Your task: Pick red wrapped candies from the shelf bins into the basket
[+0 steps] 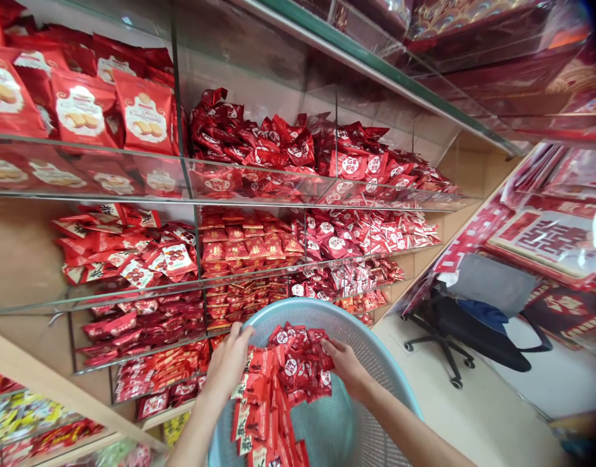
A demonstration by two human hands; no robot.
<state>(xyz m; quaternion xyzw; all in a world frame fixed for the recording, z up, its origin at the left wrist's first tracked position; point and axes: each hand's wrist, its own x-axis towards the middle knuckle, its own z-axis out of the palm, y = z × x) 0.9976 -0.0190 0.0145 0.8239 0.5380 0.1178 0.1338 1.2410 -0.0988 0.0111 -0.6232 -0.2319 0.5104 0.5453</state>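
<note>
Round light-blue plastic basket (375,350) held 2 sorts of pkts: shiny dark-red sq. pkts w/ white circles (302,373) toward its back, long bright-red pkts w/ black lettering (263,415) at its L side. L hand (224,363) bent at basket's L rim, by the long pkts; grip unclear. R hand (346,366), inside basket, touched dark-red pkts; couldn't tell if clamped. Step looked like handling pkts in basket; next move prob. called for light fingers. Glass-fronted shelves (35,305) stood behind basket, black-seated chair (492,331) to its R.

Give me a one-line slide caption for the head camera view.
A left hand and right hand at a blue basket of red packets, beside glass shelves stocked with more.
</note>
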